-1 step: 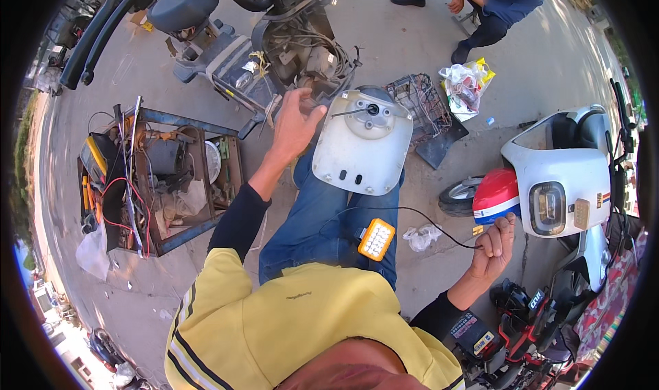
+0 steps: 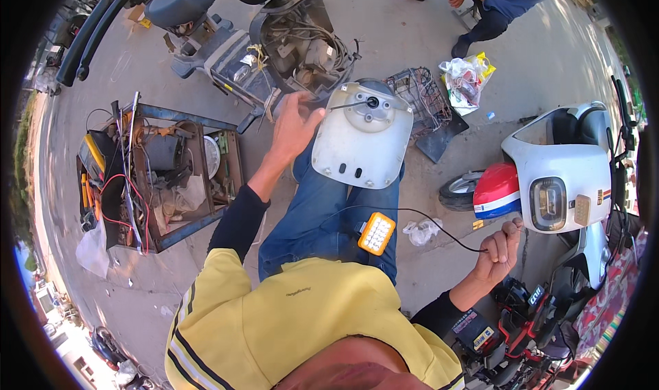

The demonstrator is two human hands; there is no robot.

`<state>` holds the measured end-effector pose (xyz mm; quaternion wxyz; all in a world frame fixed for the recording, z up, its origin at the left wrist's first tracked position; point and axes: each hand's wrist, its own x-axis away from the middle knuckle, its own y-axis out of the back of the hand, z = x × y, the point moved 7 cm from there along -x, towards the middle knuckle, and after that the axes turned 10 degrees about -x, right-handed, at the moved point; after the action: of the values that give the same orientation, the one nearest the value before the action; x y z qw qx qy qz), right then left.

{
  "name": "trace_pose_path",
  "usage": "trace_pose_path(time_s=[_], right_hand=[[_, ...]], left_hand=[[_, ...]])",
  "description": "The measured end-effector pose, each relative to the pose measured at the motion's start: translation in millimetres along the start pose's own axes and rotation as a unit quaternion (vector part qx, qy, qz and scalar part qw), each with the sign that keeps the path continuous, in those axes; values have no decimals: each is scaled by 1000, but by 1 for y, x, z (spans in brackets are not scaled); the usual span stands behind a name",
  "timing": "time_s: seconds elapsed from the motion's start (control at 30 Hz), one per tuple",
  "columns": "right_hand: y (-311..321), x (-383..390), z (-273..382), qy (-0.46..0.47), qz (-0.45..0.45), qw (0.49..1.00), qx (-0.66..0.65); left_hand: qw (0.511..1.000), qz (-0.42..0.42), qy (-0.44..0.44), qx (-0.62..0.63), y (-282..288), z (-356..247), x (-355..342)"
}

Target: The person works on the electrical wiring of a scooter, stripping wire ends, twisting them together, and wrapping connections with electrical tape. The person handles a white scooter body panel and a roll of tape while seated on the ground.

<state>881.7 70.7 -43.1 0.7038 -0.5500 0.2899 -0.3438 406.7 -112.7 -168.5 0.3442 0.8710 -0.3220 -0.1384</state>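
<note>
On my knees lies a white plastic scooter panel (image 2: 353,160) with a round recessed socket and two dark slots. A short black wire (image 2: 349,105) sticks out of the socket's middle toward the left. My left hand (image 2: 296,129) is open beside the panel's left edge, thumb and fingers apart; the thumb is close to the wire's end. Out to the right, my right hand (image 2: 495,256) has its fingers pinched on a thin black cable (image 2: 439,227), which arcs back over my lap. Below that arc, an orange-framed LED lamp (image 2: 377,233) rests on my thigh.
A metal crate of tools (image 2: 199,229) stands at left. Ahead is a stripped scooter (image 2: 302,47) with bare wiring. At right stands a white scooter (image 2: 576,157) with a red fender (image 2: 495,184). A plastic bag (image 2: 467,81) lies near a seated person (image 2: 504,6).
My right hand has moved slightly right and down with the cable. My left hand and the panel look almost unchanged.
</note>
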Motion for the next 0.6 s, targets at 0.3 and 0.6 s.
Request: trace_pose_path(time_s=[0.3,0.6], right_hand=[[-21,11,91,203,-76,882,418],[114,-109,19,-35,-144,920,364]], left_hand=[[981,138,106,88,-55,23,57],[985,122,58,110,-68,41,47]])
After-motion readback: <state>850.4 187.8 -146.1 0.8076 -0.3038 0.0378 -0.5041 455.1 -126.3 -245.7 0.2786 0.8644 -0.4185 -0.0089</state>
